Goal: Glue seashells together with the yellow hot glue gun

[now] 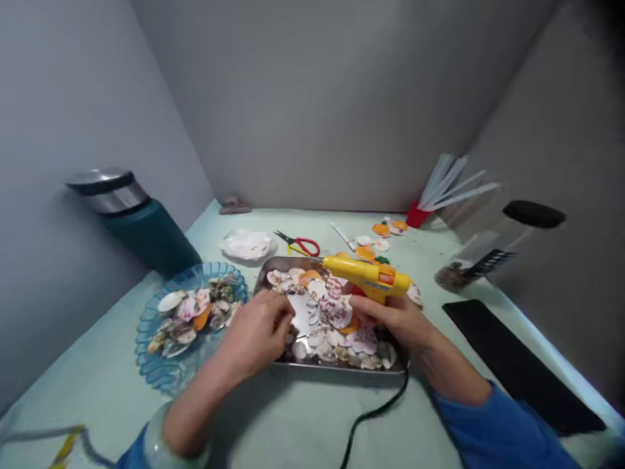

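Note:
My right hand (398, 319) is closed around the handle of a yellow hot glue gun (359, 268), whose nozzle points left over a metal tray (301, 314). Part of its red trigger shows above my fingers. Over the tray's left side, my left hand (261, 326) is bent with the fingertips together; whatever they hold, if anything, is hidden. Small shells and larger speckled scallop shells (338, 309) fill much of the tray, leaving some bare metal near its middle. From the gun's side, a black cord (374, 413) runs over the tray's front edge.
At left stand a blue glass dish (146, 348) of shells and a teal bottle (151, 238). Behind the tray lie pliers (307, 247), crumpled white material (248, 245) and orange shells (365, 253). Glue sticks (442, 179), a clear jar (481, 251) and a black slab (517, 365) are at right.

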Tool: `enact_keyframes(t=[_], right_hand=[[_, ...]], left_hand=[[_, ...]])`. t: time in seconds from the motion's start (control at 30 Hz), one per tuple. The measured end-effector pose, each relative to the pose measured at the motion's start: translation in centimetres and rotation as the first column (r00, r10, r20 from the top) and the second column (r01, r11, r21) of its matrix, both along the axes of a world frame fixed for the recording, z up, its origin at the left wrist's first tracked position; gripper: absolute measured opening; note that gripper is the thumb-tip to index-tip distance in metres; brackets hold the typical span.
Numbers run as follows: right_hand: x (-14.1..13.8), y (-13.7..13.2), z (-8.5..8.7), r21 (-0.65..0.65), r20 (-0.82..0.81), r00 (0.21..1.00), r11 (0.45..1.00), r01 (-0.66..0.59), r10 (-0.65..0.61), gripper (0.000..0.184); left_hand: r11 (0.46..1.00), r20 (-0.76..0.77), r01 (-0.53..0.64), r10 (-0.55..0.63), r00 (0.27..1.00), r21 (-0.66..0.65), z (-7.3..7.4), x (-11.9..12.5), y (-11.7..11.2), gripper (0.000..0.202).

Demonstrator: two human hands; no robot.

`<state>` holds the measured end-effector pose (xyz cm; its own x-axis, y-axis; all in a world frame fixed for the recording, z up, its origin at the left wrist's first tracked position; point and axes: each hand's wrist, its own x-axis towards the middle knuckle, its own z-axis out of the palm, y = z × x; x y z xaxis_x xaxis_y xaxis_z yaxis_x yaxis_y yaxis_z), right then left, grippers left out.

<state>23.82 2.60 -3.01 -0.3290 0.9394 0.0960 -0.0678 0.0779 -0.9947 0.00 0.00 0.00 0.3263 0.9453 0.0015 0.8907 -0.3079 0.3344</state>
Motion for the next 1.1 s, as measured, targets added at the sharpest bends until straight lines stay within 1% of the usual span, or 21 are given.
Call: enact_keyframes(t=[0.1, 0.2, 0.33, 0.47, 0.57, 0.73, 0.87, 0.93, 1.1], right_hand=[[0.1, 0.0, 0.1, 0.011, -0.001, 1.0, 1.0, 0.002, -0.002, 0.02], [0.1, 0.1, 0.1, 0.018, -0.007, 1.0, 1.0, -0.009, 0.009, 0.02], [0.0, 0.1, 0.1, 0.02, -0.015, 0.999, 0.999, -0.028, 0.028, 0.019], [-0.1, 0.1, 0.3, 0.02, -0.025, 0.999, 0.999, -0.033, 0.033, 0.018], [-0.1, 0.1, 0.3, 0.015, -0.033, 0.999, 0.999, -0.031, 0.032, 0.018], [-0.1, 0.1, 0.3, -0.004, -0.041, 0.999, 1.0, -0.031, 0.031, 0.02], [0.0, 0.1, 0.3, -0.023, -0.051, 0.999, 1.0, -0.02, 0.019, 0.019], [0.0, 0.1, 0.2, -0.03, -0.058, 0.998, 0.999, -0.014, 0.012, 0.019], [0.0, 0.2, 0.0, -0.051, -0.062, 0.998, 0.999, -0.008, 0.005, 0.021]], left_hand=[[0.999, -0.03, 0.05, -0.049, 0.998, 0.004, -0.8, 0.2, 0.2, 0.02], [0.994, -0.025, 0.112, -0.112, 0.993, -0.02, -1.1, 0.3, 0.2, 0.023], [0.978, -0.022, 0.183, -0.186, 0.982, -0.102, -1.1, 0.4, -0.1, 0.029], [0.968, -0.061, 0.224, -0.232, 0.971, -0.111, -0.8, 0.3, -0.2, 0.024], [0.972, -0.029, 0.208, -0.213, 0.977, -0.113, -0.4, 0.0, 0.0, 0.025], [0.985, 0.116, 0.154, -0.144, 0.983, -0.077, 0.6, -0.5, 0.1, 0.031], [0.995, 0.19, 0.09, -0.083, 0.978, -0.029, 0.5, -0.6, -0.2, 0.034], [0.994, 0.202, 0.108, -0.105, 0.974, -0.006, 0.1, -0.4, -0.4, 0.034], [0.971, 0.158, 0.237, -0.229, 0.96, -0.029, -1.2, 0.3, -0.7, 0.034]])
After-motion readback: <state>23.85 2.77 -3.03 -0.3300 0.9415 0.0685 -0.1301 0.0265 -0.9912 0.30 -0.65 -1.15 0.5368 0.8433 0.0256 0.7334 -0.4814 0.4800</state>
